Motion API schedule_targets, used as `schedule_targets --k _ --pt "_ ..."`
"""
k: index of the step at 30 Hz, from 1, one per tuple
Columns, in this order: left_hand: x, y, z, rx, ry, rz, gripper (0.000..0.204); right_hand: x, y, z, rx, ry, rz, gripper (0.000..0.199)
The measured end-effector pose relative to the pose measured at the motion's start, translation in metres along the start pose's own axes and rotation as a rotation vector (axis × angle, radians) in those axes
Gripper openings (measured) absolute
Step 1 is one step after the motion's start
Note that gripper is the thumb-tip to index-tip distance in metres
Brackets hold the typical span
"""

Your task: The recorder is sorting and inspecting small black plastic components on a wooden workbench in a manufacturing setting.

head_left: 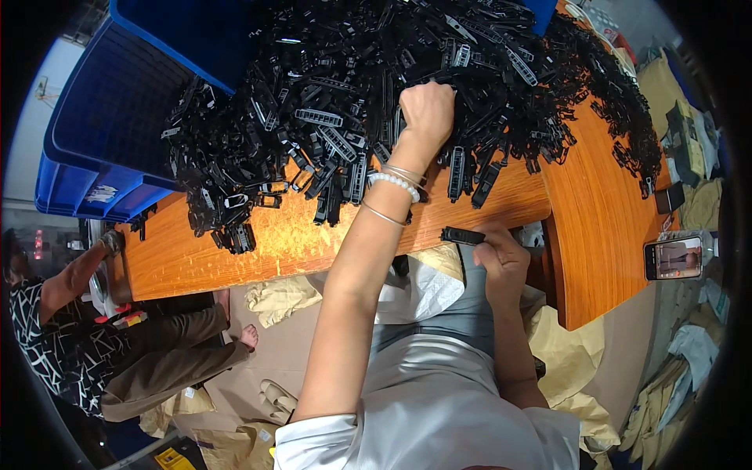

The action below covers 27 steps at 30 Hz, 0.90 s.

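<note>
A large heap of black elongated parts (337,78), several with grey ladder-like ribs, covers the far part of the wooden table. My left hand (428,110) is stretched out into this heap, its back upward and its fingers curled under. What those fingers grip, if anything, is hidden. Nearer to me, just off the table's front edge, my right hand (503,254) pinches a slim black part (462,236) between thumb and fingers. That part points to the left, and its far end stays in sight.
Blue plastic crates (94,168) stand at the left beside the heap. A phone (674,258) showing a lit screen is by the right table edge (603,258). At the far left another person (70,337) is by the table. Tan bags (572,345) lie on the floor.
</note>
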<state>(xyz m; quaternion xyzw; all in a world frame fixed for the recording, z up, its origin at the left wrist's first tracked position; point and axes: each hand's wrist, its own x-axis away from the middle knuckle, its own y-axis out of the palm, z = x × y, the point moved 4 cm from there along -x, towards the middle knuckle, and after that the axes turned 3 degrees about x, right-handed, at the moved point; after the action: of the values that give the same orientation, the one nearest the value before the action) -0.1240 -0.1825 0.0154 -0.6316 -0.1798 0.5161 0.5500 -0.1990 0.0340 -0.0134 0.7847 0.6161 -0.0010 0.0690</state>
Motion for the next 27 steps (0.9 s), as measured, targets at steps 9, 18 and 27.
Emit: schedule_targets --k 9,18,27 --pt "0.018 -0.008 -0.012 0.131 -0.251 -0.036 0.009 -0.003 0.002 0.003 -0.029 0.070 0.015 0.007" --pt "0.090 -0.059 -0.033 0.530 -0.236 0.157 0.011 -0.024 0.008 0.010 0.036 -0.134 0.095 0.008" --pt "0.133 -0.070 -0.017 1.733 -0.761 -0.543 0.022 -0.033 0.021 -0.011 -0.048 -0.076 0.061 0.007"
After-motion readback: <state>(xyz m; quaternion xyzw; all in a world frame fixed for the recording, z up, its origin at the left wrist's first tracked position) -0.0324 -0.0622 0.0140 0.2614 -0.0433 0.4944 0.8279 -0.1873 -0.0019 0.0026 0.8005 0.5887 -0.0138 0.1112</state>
